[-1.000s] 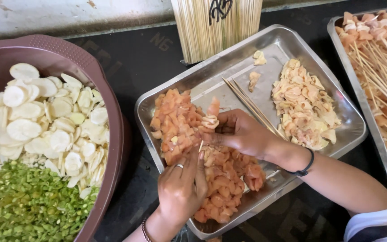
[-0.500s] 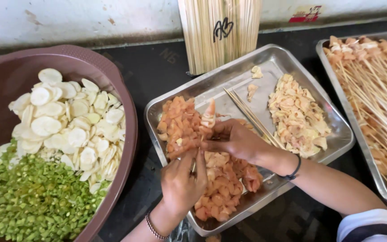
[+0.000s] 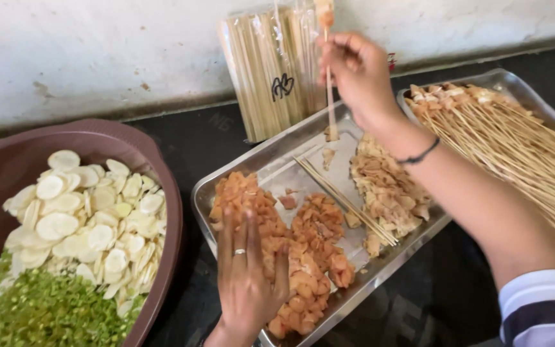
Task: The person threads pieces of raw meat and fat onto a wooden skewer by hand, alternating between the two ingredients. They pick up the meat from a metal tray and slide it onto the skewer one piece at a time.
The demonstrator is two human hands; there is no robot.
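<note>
A dark counter is running along a scuffed white wall. At the top centre of the frame, the right hand (image 3: pixel 358 74) is pinching a thin wooden skewer (image 3: pixel 330 83) upright, fingers clamped on it, pale orange meat threaded at its top. At the bottom centre, the left hand (image 3: pixel 246 276) is resting with fingers spread on diced pinkish-orange meat (image 3: pixel 313 238) in a steel tray (image 3: pixel 277 151). A brown bowl (image 3: pixel 155 170) is sitting at the left.

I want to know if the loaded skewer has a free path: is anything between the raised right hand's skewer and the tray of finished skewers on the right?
Nothing visible blocks it. The right hand holds the skewer upright above the middle tray; the tray of finished skewers lies just to its right, with open air between. The left hand rests on the meat pieces, well clear.
</note>
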